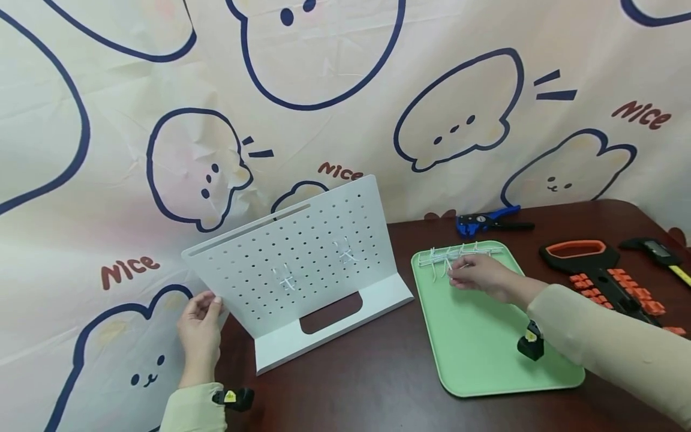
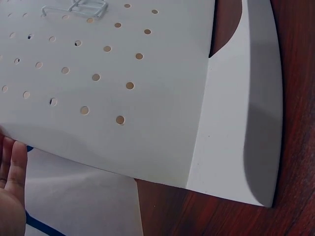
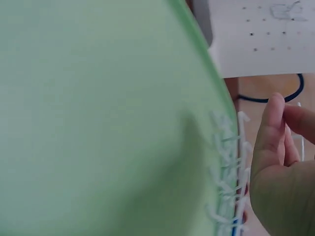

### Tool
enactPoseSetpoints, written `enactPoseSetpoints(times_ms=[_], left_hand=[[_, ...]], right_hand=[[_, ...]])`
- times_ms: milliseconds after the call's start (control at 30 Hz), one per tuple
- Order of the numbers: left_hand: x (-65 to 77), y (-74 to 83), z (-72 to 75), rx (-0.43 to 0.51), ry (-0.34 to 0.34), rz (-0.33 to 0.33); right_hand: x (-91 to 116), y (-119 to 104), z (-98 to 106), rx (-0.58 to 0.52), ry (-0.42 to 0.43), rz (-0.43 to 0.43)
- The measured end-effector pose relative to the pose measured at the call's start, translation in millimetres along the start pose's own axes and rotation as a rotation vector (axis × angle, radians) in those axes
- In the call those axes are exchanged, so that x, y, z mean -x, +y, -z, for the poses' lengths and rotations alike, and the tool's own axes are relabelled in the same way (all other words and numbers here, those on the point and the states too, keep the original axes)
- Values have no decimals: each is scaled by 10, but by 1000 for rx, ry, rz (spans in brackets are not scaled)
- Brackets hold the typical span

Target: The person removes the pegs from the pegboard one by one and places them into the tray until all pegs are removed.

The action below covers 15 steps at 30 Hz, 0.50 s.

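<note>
Pinching a white wire hook, the right hand hangs above the green tray, other hooks just beyond it; the left hand meets the edge of the white pegboard between the hands, its grip unclear

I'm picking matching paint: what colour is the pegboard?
White; the pegboard shows best in the head view.

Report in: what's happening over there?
Left hand at pegboard edge. Right hand pinching white hook over tray. Two hooks on pegboard; nothing between tray and pegboard.
</note>
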<state>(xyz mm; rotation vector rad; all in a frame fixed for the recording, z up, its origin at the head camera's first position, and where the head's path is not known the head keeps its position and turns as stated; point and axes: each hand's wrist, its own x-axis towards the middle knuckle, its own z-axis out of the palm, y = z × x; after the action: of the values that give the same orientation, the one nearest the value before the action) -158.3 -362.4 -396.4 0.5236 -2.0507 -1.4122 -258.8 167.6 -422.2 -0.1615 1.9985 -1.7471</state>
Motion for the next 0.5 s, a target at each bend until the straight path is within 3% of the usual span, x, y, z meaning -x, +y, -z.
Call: enactPoseSetpoints(times_ms=[233,500], left_hand=[[-5,8,1,-5,5,-16],[9,20,-6,-13,1,9]], right_hand=[[34,217,-41,-10,5,-68],[40,306,-174,14,28,-97]])
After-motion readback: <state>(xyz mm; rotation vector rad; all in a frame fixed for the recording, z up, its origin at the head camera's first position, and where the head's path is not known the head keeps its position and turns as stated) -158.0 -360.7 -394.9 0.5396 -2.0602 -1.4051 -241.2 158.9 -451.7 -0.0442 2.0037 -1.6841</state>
